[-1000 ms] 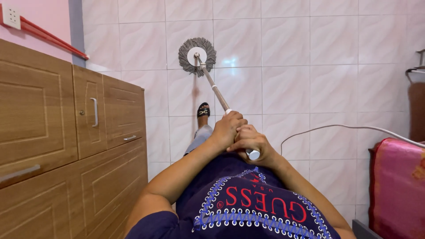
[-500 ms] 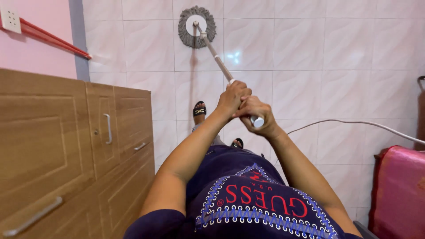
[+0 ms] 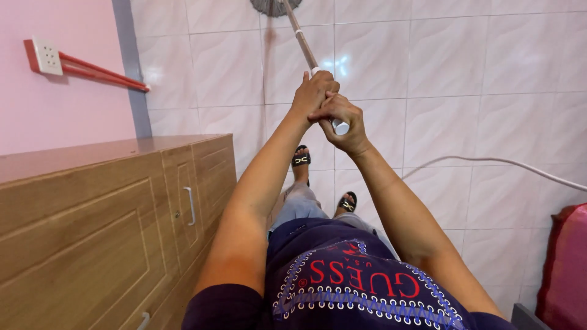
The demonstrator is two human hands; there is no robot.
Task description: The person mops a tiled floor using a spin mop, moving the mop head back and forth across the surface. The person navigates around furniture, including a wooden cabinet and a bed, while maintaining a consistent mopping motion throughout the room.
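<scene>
Both hands grip the mop handle [image 3: 301,43].
Left hand [image 3: 313,91] above, right hand [image 3: 340,122] wrapping the handle's end; mop head [image 3: 269,6] at top edge.

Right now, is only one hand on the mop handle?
No: both the left hand and the right hand grip the mop handle, close together near its top end.

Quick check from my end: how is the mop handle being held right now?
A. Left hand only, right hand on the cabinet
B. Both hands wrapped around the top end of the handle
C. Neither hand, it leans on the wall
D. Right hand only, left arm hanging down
B: the left hand and right hand are both closed around the upper end of the mop handle, with arms stretched out over the tiled floor.
</scene>
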